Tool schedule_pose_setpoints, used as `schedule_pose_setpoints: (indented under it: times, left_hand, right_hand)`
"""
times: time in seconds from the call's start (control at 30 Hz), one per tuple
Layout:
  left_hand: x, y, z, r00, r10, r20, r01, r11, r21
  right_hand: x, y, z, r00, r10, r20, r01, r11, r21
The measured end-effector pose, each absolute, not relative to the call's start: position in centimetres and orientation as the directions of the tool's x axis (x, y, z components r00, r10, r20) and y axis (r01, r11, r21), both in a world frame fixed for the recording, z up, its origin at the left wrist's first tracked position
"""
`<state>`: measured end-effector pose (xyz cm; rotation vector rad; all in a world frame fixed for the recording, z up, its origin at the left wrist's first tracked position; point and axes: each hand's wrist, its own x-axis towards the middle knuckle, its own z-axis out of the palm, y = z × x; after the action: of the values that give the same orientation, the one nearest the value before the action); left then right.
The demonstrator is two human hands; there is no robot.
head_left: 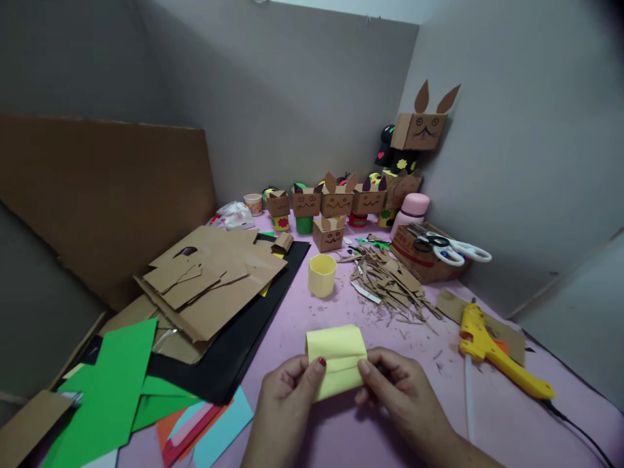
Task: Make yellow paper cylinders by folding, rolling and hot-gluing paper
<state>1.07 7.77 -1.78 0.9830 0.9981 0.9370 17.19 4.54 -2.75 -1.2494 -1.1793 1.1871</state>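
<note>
Between my two hands is a piece of yellow paper (pixel 338 348), curved over at the top, with a seam or fold line running across its middle. My left hand (pixel 292 393) pinches its left edge, thumb on the near face. At the right edge my right hand (pixel 397 383) grips it the same way, some fingers hidden behind. Just beyond stands a yellow paper ring (pixel 322 276), upright and shaped like a short tube. Behind that sits a small cardboard box with a drawn cat-like face (pixel 328 235).
Left are cardboard sheets (pixel 229 266), black sheets (pixel 219 377) and green paper (pixel 121 370). Right are cardboard scraps (pixel 390 279), a yellow glue gun (pixel 497 354) with its cord, and scissors (pixel 451 250) on a box. A pink bottle (pixel 412 211) and several cardboard-headed figures (pixel 336 203) stand behind.
</note>
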Motion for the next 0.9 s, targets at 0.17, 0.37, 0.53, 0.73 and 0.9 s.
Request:
schedule_pose_setpoints:
  times: [0.17,0.37,0.53,0.73,0.9]
  left_hand:
    - [0.78,7.99,-1.87,0.29,0.933,-0.214,-0.141,0.263,0.954]
    - [1.12,8.0,-1.3,0.33,0.925,-0.191,-0.091,0.232,0.968]
    - [1.3,8.05,-1.29,0.375,0.901,-0.216,-0.069,0.26,0.963]
    - [1.29,7.92,-1.45,0.274,0.925,-0.264,-0.101,0.301,0.948]
    - [1.77,7.95,-1.05,0.291,0.905,-0.311,-0.214,0.378,0.901]
  right_hand:
    - [17.39,5.03,-2.85,-0.001,0.999,-0.045,-0.102,-0.045,-0.994]
    - [17.66,5.43,-2.84,-0.012,0.997,-0.07,-0.089,-0.071,-0.994]
    - [17.67,5.12,-2.69,-0.037,0.999,-0.006,-0.108,-0.01,-0.994]
    - [17.64,5.02,-2.68,-0.08,0.997,0.01,-0.16,-0.003,-0.987]
    - [17.57,4.83,-2.08,-0.049,0.998,0.032,-0.087,0.027,-0.996]
